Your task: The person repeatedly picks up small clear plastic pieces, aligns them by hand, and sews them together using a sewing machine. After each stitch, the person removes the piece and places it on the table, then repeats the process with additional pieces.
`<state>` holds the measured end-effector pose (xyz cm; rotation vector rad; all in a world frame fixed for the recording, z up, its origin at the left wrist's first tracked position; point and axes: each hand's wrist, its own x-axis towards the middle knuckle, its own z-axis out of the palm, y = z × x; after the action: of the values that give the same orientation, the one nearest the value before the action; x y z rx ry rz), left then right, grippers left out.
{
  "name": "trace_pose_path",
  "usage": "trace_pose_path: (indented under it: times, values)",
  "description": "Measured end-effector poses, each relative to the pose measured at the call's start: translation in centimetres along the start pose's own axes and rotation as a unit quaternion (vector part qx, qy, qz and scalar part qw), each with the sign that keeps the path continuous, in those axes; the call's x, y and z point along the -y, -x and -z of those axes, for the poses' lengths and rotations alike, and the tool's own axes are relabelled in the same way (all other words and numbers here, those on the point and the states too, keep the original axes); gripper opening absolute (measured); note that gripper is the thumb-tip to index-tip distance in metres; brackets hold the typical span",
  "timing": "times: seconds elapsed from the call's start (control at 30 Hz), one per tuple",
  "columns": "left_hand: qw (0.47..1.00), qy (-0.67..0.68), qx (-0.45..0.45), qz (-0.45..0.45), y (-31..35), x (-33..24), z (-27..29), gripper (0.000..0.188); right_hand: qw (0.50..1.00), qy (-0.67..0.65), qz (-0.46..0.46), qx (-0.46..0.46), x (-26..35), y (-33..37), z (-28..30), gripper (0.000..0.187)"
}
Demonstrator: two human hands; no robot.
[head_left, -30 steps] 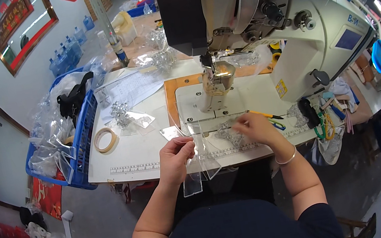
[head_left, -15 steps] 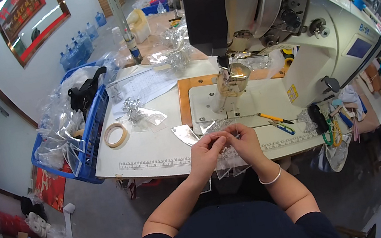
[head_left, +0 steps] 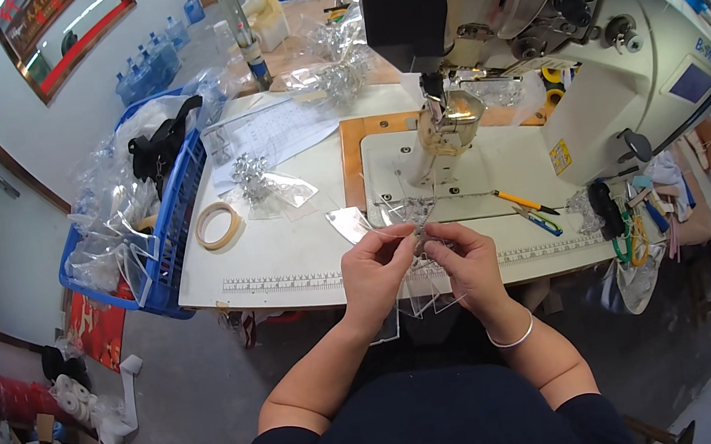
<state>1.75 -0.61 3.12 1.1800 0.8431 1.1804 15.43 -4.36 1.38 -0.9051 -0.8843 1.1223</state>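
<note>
At the front edge of the sewing table, my left hand (head_left: 374, 275) and my right hand (head_left: 471, 267) meet at the fingertips. Both pinch clear plastic pieces (head_left: 425, 297), whose thin, angular sheets hang below the fingers over the table edge. Something small and greyish shows between the fingertips, too small to name. Just beyond the hands, more clear plastic with silvery bits (head_left: 410, 208) lies by the sewing machine's post bed (head_left: 434, 157). A ruler strip (head_left: 290, 282) runs along the table's edge, partly covered by my hands.
A tape roll (head_left: 218, 225), a silvery bundle (head_left: 252, 175) and paper sheets (head_left: 284, 130) lie to the left. A blue basket (head_left: 177, 224) full of plastic stands beside the table. An orange-yellow pen (head_left: 523, 201) and thread snips (head_left: 540, 221) lie to the right, below the sewing machine (head_left: 564, 8).
My fingertips have drawn slightly apart, and my right hand has turned so more of its fingers shows. The hanging plastic sheets have spread a little. The whole view has shifted slightly.
</note>
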Motion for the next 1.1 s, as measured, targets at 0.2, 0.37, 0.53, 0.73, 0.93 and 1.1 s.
trace_pose_path:
  times: [0.2, 0.37, 0.53, 0.73, 0.93, 1.1]
  values:
    - [1.000, -0.019, 0.000, -0.006, -0.2, 0.1, 0.0, 0.016, 0.997, -0.063, -0.027, 0.016, -0.3, -0.1, 0.6, 0.023]
    - [0.999, -0.042, 0.002, -0.023, -0.2, 0.0, 0.1, 0.015, 0.996, -0.080, -0.028, 0.030, -0.3, -0.3, 0.8, 0.022]
    - [0.998, -0.053, 0.009, -0.027, -0.5, -0.1, 0.1, 0.015, 0.996, -0.077, -0.027, 0.048, -0.1, -0.6, 1.0, 0.022]
    - [0.999, -0.039, -0.002, 0.001, -0.6, 0.2, 0.0, 0.014, 0.994, -0.098, -0.039, 0.038, 0.0, -0.6, 0.7, 0.023]
    - [0.999, -0.034, -0.004, 0.002, -0.7, 0.1, -0.3, 0.013, 0.989, -0.141, -0.049, 0.016, -0.6, -0.3, 0.7, 0.023]
    - [0.999, -0.025, -0.015, 0.015, -0.8, 0.7, -0.3, 0.016, 0.979, -0.191, -0.070, 0.010, -1.5, -0.1, 1.0, 0.022]
